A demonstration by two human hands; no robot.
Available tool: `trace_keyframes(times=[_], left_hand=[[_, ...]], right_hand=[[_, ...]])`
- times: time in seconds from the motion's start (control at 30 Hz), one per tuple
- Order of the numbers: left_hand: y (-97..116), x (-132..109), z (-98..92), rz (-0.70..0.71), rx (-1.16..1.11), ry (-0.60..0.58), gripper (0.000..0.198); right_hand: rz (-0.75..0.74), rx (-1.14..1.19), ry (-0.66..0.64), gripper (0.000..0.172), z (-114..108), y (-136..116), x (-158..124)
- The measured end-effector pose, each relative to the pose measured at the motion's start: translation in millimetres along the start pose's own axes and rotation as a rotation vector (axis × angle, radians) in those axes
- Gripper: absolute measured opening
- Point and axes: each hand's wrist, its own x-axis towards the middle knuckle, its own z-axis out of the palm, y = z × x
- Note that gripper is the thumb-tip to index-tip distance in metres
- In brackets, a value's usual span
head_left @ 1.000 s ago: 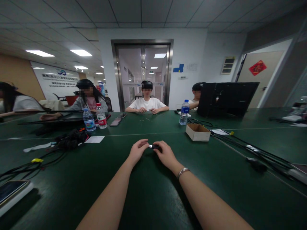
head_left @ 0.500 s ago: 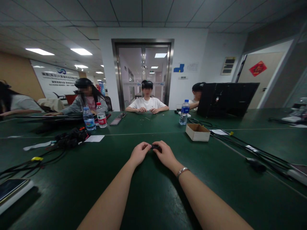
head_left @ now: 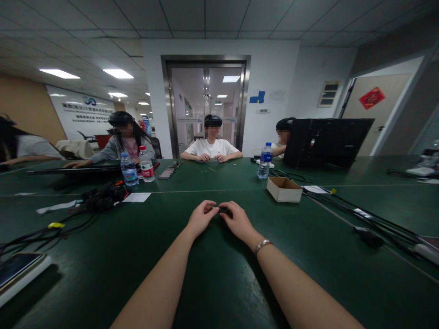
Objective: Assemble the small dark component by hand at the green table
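A small dark object point(head_left: 222, 210) sits between my two hands, too small and too covered by fingers to name its kind. My right hand point(head_left: 237, 220) is closed around it, fingers on top and thumb below. My left hand point(head_left: 202, 217) meets it from the other side, thumb tip at its left end and the fingers curled above. Whether the left fingers grip it firmly is hard to see. Both hands are just above the dark green table point(head_left: 219, 274), and a silver bracelet point(head_left: 263, 246) circles my right wrist.
An open cardboard box point(head_left: 284, 194) stands right of my hands, a water bottle point(head_left: 265, 161) behind it. Black cables point(head_left: 360, 210) run along the right. Two bottles point(head_left: 147, 164), a tangled black bundle point(head_left: 103, 195) and a phone point(head_left: 22, 269) are left. A person point(head_left: 212, 148) sits opposite.
My left thumb has moved slightly right along the dark object, and the left fingers have lifted a little. My right hand keeps nearly the same hold. The view has shifted slightly.
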Motion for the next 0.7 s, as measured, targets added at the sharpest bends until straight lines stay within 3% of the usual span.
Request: trace_keyframes(times=[0.17,0.33,0.53,0.7], left_hand=[[4.4,-1.3,0.3,-0.043,0.125,0.013,0.029],[7.8,-1.2,0.4,0.009,0.004,0.012,0.026],[4.6,-0.4,0.4,-0.056,0.095,-0.007,0.03],[1.1,2.6,1.1,0.018,0.019,-0.013,0.026]], right_hand=[[0.01,0.014,0.004,0.023,-0.3,-0.8,0.5],[0.026,0.026,0.016,0.023,0.7,2.7,2.1],[0.027,0.028,0.014,0.022,0.9,2.5,2.6],[0.035,0.018,0.014,0.024,-0.5,0.0,2.7]])
